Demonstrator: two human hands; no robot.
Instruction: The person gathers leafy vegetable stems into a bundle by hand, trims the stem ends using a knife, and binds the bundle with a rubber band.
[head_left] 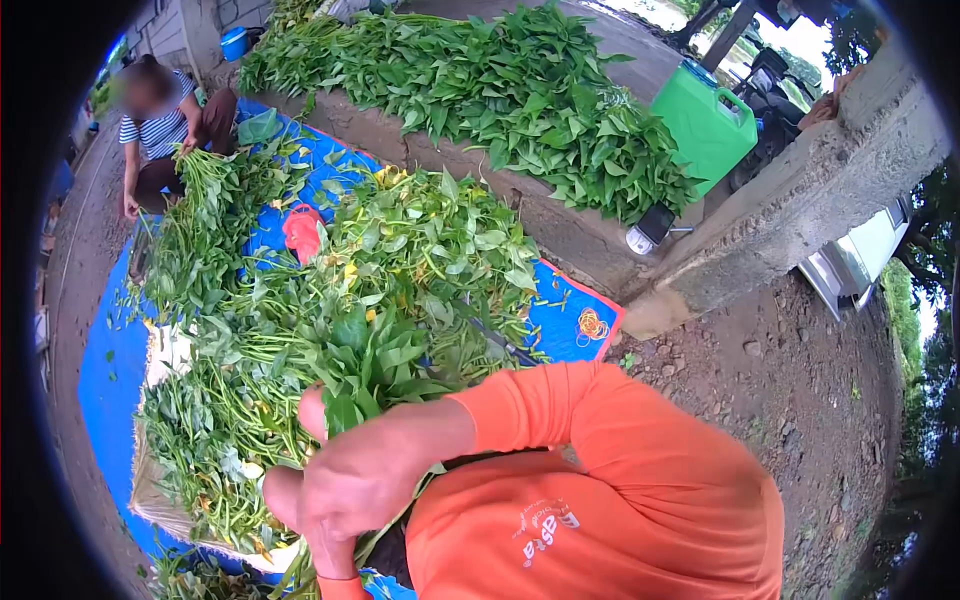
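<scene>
My right hand (350, 488), blurred, reaches across my front with its fingers closed; what they hold is hidden. My left hand (328, 548) is right below it, touching or overlapping, its fingers mostly covered. A dense bunch of broad green leaves (370, 365) stands by my knees and runs behind my right forearm. Green stems (295, 580) show beside my left cuff. Around my knees spreads a large heap of loose leafy stems (250, 340), some leaves yellow, on a blue tarp (105, 370).
Another person (160, 120) sits at upper left, holding greens. Leafy bundles (500, 80) line a concrete ledge (560, 220). A green jerrycan (700, 125), a concrete post (800, 210), a red plastic bag (302, 234) and rubber bands (592, 325) lie farther out.
</scene>
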